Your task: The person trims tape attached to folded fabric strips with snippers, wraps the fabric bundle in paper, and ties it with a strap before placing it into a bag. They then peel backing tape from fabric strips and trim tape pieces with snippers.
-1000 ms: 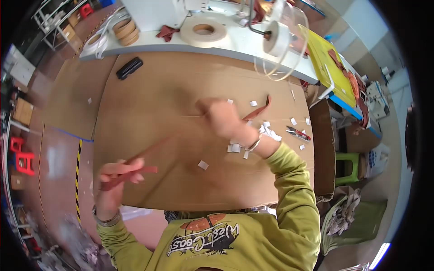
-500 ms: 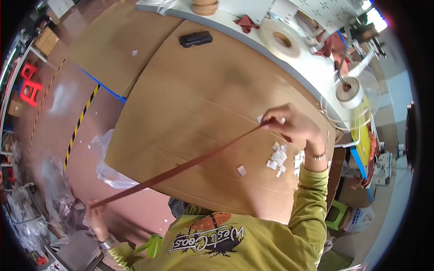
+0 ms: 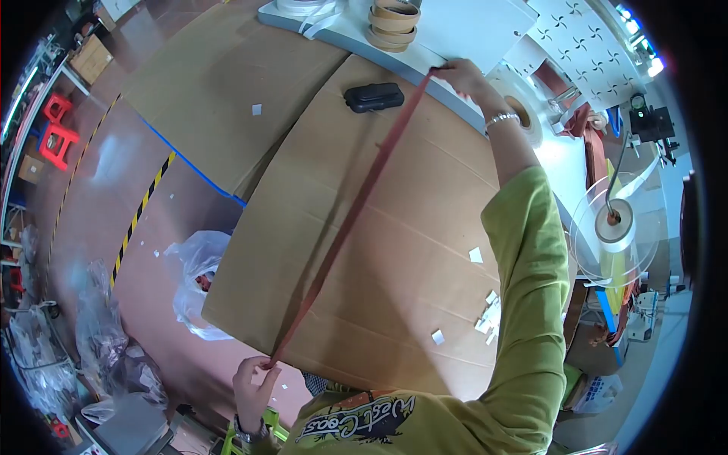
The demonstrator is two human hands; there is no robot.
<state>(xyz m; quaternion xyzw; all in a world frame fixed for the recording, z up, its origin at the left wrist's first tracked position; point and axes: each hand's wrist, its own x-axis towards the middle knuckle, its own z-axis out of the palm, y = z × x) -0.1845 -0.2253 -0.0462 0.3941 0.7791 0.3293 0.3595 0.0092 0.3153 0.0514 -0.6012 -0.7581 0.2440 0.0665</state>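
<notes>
A long reddish-brown fabric strip (image 3: 350, 216) is stretched between my two hands above a cardboard-covered table. My left hand (image 3: 255, 381) pinches its lower end just off the near table edge. At the far side, my right hand (image 3: 460, 79) grips the upper end, close to the white sewing table's edge. A small nub of cloth sticks out from the strip in its upper part. Near the strip's upper part lies a black case (image 3: 374, 97) on the cardboard (image 3: 409, 250).
Several small white labels (image 3: 489, 315) lie at the right of the cardboard. Tape rolls (image 3: 393, 26), a large white roll (image 3: 519, 106) and a spool (image 3: 614, 221) stand on the white table (image 3: 470, 30). A plastic bag (image 3: 196, 292) hangs at the left edge.
My right hand has moved far forward to the white table's edge, and my left hand has come right and inward. The strip now runs steeply across the cardboard instead of shallowly.
</notes>
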